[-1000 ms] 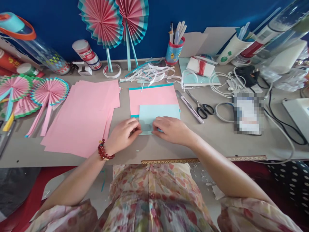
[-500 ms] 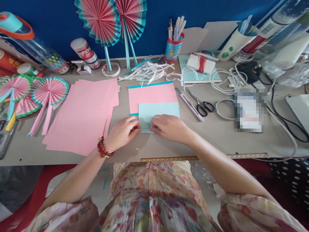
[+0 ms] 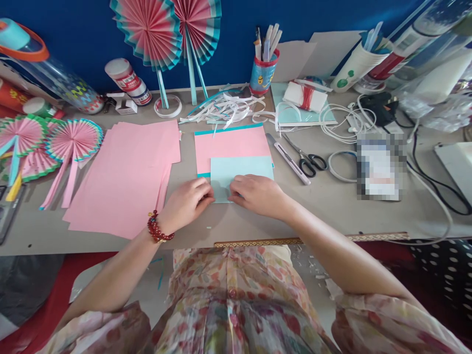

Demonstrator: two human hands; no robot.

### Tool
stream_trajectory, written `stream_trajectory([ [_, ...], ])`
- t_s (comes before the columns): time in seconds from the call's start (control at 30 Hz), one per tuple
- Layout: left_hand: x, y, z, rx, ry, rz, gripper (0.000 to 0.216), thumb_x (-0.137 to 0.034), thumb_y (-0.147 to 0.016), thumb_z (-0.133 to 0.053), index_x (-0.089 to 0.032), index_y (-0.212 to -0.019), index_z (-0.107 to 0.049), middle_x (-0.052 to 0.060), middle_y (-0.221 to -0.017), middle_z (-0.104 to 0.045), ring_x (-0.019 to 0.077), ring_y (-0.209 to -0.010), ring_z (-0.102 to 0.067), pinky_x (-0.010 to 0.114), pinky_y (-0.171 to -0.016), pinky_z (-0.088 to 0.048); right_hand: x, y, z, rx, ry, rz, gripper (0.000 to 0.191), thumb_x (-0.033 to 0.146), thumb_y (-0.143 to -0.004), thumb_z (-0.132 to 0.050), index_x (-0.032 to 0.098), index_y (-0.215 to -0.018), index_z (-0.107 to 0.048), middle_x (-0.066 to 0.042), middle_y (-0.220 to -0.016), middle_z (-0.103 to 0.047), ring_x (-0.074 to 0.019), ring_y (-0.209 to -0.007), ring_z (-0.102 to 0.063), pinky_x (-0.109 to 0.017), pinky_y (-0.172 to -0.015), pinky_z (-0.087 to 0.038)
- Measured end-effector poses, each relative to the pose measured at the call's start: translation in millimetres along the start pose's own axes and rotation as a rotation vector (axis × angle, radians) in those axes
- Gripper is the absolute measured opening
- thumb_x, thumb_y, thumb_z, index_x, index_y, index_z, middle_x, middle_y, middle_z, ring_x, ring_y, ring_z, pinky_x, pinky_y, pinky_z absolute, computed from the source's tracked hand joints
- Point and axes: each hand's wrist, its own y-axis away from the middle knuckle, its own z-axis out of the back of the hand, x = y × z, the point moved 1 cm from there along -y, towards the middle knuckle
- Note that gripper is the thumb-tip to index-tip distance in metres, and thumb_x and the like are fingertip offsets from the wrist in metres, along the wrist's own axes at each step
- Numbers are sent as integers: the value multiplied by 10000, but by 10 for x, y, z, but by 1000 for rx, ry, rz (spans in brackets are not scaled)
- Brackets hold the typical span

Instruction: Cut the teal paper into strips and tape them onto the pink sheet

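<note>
- We have the pale blue rectangular paper sheet [image 3: 241,166] flat on the grey worktop [image 3: 191,233] in front of us, overlapping the lower part of a pink paper sheet with teal borders [image 3: 232,142].
- We bend our left hand [image 3: 189,201] at the blue sheet's near left corner, thumb and fingers close together; we cannot tell whether that grip clamps the paper.
- We rest our right hand [image 3: 256,194] on the sheet's near edge, fingers curled; they hide that grip, so we cannot tell how tightly it closes.
- We see a fanned stack of pink paper [image 3: 125,172] on the left.
- We have a slim pale utility knife [image 3: 295,166] and black-handled metal scissors [image 3: 308,162] lying to the right.
</note>
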Motion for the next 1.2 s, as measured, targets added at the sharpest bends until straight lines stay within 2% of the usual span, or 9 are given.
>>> stream_trajectory([
  [0.47, -7, 24, -25, -22, -33, -10, 121, -237, -987, -500, -188, -887, -549, 35, -930, -569, 172, -815, -562, 294, -749, -451, -19, -10, -30, -13, 14, 12, 219, 374, -1000, -530, 186, -956, -634, -55, -1027, -664, -190, -914, -607, -284, -681, -324],
  [0.53, -26, 35, -48, -52, -92, -48, 129, -232, -1000, -478, -187, -915, -565, 40, -949, -582, 185, -866, -566, 312, -788, -446, -18, -12, -26, -4, 14, 15, 215, 367, -1002, -524, 187, -960, -635, -56, -1027, -662, -193, -918, -609, -284, -686, -327],
  [0.63, -71, 53, -90, -97, -228, -193, 221, -204, -1031, -401, -190, -990, -618, 53, -971, -614, 208, -934, -552, 342, -820, -420, -15, -13, -19, 16, 5, 24, 194, 336, -1003, -515, 186, -977, -635, -62, -1032, -658, -198, -928, -609, -284, -691, -332],
  [0.77, -113, 76, -126, -105, -313, -345, 306, -174, -1048, -353, -178, -1012, -657, 50, -942, -645, 191, -853, -542, 331, -767, -410, -8, -13, -3, 12, -16, 15, 176, 319, -995, -526, 182, -981, -635, -72, -1043, -653, -198, -937, -602, -279, -701, -336],
  [0.97, -134, 94, -122, -105, -356, -372, 291, -172, -1039, -387, -168, -974, -671, 50, -952, -656, 177, -833, -572, 316, -778, -450, -68, 93, 44, 2, -77, 3, 149, 331, -972, -579, 196, -945, -639, -48, -998, -660, -182, -896, -598, -271, -696, -323],
  [1.2, -134, 94, -135, -82, -350, -363, 307, -183, -1048, -362, -160, -1000, -665, 62, -952, -659, 187, -874, -600, 329, -812, -491, -292, 324, -24, -79, -117, -62, 218, 303, -985, -534, 194, -809, -604, -27, -849, -641, -166, -788, -554, -279, -647, -285],
])
